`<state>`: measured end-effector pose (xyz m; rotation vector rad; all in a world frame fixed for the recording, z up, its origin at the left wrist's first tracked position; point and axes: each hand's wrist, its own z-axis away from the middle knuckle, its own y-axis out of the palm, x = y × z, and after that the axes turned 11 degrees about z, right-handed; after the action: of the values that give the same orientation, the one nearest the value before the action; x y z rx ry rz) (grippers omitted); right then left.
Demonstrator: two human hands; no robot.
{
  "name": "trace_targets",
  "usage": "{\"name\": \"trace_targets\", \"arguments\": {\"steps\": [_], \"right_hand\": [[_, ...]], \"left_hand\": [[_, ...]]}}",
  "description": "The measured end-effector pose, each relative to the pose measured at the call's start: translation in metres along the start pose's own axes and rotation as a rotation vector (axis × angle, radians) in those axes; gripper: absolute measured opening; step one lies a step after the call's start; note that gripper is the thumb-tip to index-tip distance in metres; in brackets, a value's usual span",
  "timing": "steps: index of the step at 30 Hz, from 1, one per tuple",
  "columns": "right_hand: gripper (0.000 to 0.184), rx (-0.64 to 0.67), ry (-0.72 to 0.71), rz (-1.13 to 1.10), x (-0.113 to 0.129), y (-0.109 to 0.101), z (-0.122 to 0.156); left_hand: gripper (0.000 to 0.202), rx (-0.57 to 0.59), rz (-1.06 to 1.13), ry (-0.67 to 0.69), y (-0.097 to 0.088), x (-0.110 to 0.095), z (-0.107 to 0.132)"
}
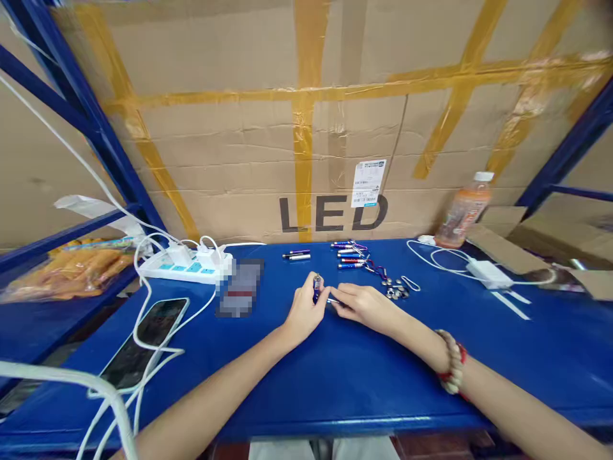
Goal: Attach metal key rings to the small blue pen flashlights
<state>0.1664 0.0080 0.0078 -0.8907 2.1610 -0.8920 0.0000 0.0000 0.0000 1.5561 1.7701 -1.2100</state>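
My left hand (pixel 302 310) is closed around a small dark purple tube with a silvery end (pixel 317 286), which looks like a mini flashlight. My right hand (pixel 368 308) meets it from the right, fingers pinched on a thin silver piece (pixel 334 301) whose kind I cannot make out. Beyond my hands lie two small metal tubes (pixel 297 255), side by side. To their right is a group of blue, red and purple mini flashlights (pixel 351 263) with clips. Near my right hand sit several small round silver pieces (pixel 393 291), like button cells, and a loose white loop (pixel 410 283).
A power strip (pixel 167 267) with white cables and a phone (pixel 143 342) occupy the left of the blue table (pixel 364 390). A blurred dark rectangle (pixel 241 287) lies nearby. On the right are a drink bottle (pixel 464 211) and a white adapter (pixel 491 275). A large carton (pixel 230 153) stands behind.
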Motion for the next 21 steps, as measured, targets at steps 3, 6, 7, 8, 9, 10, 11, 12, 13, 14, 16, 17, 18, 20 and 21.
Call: {"name": "trace_targets", "arguments": {"steps": [3,6,7,8,9,10,11,12,13,14,16,17,18,20,21], "right_hand": [[0.043,-0.028,0.043,-0.057,0.002,-0.002,-0.003],[0.039,-0.029,0.087,-0.131,0.000,-0.004,-0.004],[0.037,-0.024,0.107,-0.156,-0.001,-0.005,-0.004],[0.035,-0.027,0.132,-0.180,-0.002,-0.005,-0.003],[0.032,-0.046,0.163,-0.203,-0.004,-0.006,-0.003],[0.030,-0.079,0.200,-0.223,-0.006,-0.006,-0.002],[0.028,-0.124,0.240,-0.242,-0.007,-0.006,-0.002],[0.026,-0.174,0.275,-0.258,-0.009,-0.007,-0.002],[0.025,-0.223,0.304,-0.272,-0.009,-0.007,-0.002],[0.024,-0.265,0.324,-0.283,-0.009,-0.007,-0.002],[0.024,-0.323,0.344,-0.300,-0.007,-0.008,-0.003],[0.025,-0.341,0.343,-0.304,-0.006,-0.009,-0.003],[0.025,-0.351,0.338,-0.307,-0.005,-0.010,-0.004],[0.027,-0.347,0.317,-0.311,-0.003,-0.012,-0.005],[0.028,-0.338,0.304,-0.314,-0.002,-0.012,-0.005]], "left_hand": [[0.020,0.043,0.083,-0.069,0.000,-0.001,0.003],[0.024,0.060,0.126,-0.115,0.000,-0.005,0.004],[0.025,0.061,0.123,-0.122,-0.001,-0.006,0.004],[0.025,0.068,0.114,-0.129,-0.001,-0.008,0.005],[0.026,0.083,0.103,-0.138,-0.002,-0.009,0.006],[0.026,0.105,0.090,-0.146,-0.002,-0.009,0.006],[0.026,0.131,0.075,-0.152,-0.002,-0.009,0.007],[0.025,0.159,0.057,-0.158,-0.002,-0.009,0.008],[0.025,0.184,0.036,-0.160,-0.003,-0.008,0.009],[0.025,0.203,0.009,-0.156,-0.003,-0.008,0.009],[0.024,0.233,-0.040,-0.136,-0.003,-0.008,0.009],[0.024,0.249,-0.053,-0.122,-0.003,-0.009,0.009],[0.024,0.264,-0.061,-0.107,-0.003,-0.010,0.009],[0.025,0.288,-0.065,-0.086,-0.003,-0.013,0.008],[0.025,0.298,-0.066,-0.085,-0.003,-0.014,0.008]]}}
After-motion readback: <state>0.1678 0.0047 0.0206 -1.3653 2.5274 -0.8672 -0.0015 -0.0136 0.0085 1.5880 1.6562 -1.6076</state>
